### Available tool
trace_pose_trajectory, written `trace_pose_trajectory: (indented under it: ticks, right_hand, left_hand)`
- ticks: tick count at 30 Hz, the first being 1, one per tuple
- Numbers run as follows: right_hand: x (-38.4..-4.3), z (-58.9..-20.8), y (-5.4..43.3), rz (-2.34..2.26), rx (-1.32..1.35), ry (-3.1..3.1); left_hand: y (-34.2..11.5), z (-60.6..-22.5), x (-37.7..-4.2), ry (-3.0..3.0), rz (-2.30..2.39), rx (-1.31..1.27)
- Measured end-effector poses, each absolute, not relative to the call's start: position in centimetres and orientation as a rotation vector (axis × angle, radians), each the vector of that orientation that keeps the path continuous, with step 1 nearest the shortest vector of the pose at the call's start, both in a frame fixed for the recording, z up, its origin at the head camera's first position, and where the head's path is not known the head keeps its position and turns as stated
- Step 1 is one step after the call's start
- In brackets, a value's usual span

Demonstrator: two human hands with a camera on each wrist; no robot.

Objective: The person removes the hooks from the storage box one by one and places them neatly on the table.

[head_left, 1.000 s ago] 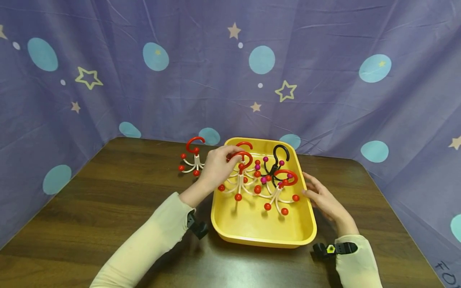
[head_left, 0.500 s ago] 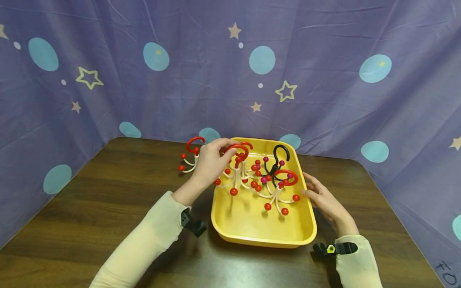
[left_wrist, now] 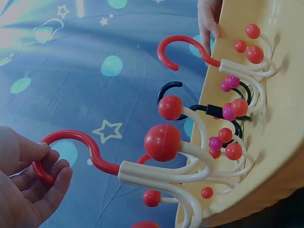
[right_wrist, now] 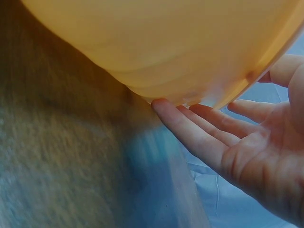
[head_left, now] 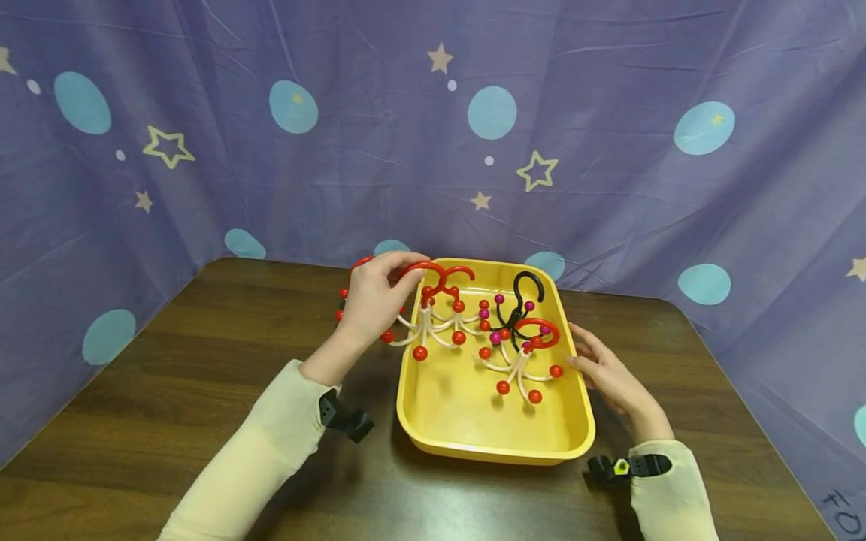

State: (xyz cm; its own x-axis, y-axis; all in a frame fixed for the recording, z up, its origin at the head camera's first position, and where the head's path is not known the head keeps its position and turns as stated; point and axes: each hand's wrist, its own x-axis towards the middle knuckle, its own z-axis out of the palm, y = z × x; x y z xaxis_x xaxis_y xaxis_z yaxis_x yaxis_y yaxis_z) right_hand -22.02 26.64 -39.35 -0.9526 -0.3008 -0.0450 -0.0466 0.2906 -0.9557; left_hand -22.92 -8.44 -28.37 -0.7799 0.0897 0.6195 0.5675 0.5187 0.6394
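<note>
My left hand (head_left: 368,300) pinches the red hook of a rotating multi-arm hanger (head_left: 425,321), whose curved white arms end in red balls. That hanger is above the left rim of the yellow tray (head_left: 487,432), and in the left wrist view thumb and fingers close on the hook's end (left_wrist: 42,178). Inside the tray stand a second white-and-red hanger (head_left: 457,323) at the back, a third (head_left: 519,364) at the front right, and a black hanger (head_left: 516,317) with magenta balls. My right hand (head_left: 616,379) rests its extended fingers against the tray's right outer side.
Another red-hooked hanger (head_left: 343,293) stands on the brown table (head_left: 189,361) left of the tray, mostly hidden behind my left hand. A purple curtain (head_left: 406,135) with stars and dots hangs behind the table.
My left hand has carried its hanger leftward and up, from over the tray's middle to its left rim. The right hand and tray have stayed put.
</note>
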Motion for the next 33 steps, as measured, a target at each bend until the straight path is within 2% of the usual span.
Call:
trace_pose_trajectory:
  ticks: [33]
  right_hand:
    - [-22.3,-39.8,26.7,-1.711,-0.304,2.348]
  left_hand:
    - [-14.8,-29.7,-22.4,-2.228,-1.175,-0.298]
